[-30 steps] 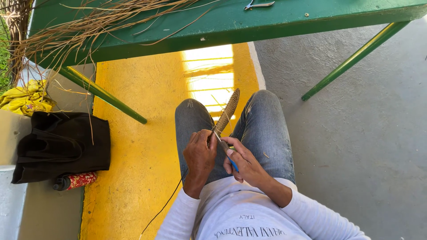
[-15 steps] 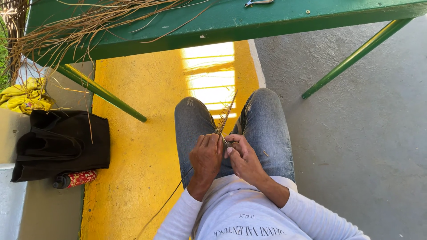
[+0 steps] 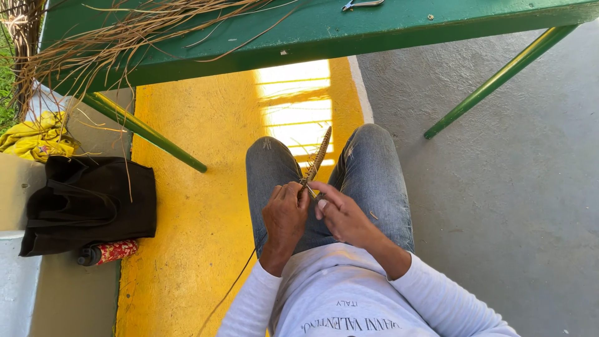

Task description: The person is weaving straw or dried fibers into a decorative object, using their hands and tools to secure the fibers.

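Far to the left of the hands, a crumpled yellow cloth lies at the edge of the view, with a black bag just below it and a red patterned bottle resting against the bag's lower edge. Above these, a bundle of dry brown fibres spills over the left end of the green desk, whose slanted legs reach down on either side of the person's knees.

The left hand is curled closed, its fingers pinching the lower end of a narrow braided strip over the lap. A thin loose strand trails down from under this hand toward the yellow floor. The braided strip rises from between the two hands and points up and slightly right, ending above the gap between the jeans-clad knees. The right hand sits just beside the left, nearly touching it, its fingers bent in against the strip's base; how firmly it grips cannot be told. Well above the hands, a metal tool lies on the desk. To the right of the hands the floor is grey concrete.
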